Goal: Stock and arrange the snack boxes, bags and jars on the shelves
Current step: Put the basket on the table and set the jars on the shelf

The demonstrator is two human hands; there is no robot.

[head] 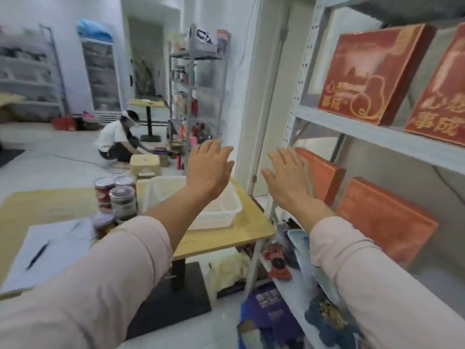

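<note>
Both hands up, backs to the camera, fingers straight, gripping nothing; left hand (pixel 208 167) hangs over the white perforated plastic basket (pixel 221 214); right hand (pixel 289 177) sits at the near edge of a flat matte orange cardboard box (pixel 327 175) in the grey metal rack (pixel 352 127), contact can't be told; red gold-lettered boxes (pixel 372 74) lean one level up; a narrow gap separates the pale wooden table's rounded corner (pixel 251 230) from the rack's upright; round lidded jars (pixel 123 200) stand stacked on the table, left of the basket.

Wooden table (pixel 251 229), white basket (pixel 227 214) on it, paper (pixel 63 238) with pen (pixel 37 255), person (pixel 113 139) crouching beyond
</note>
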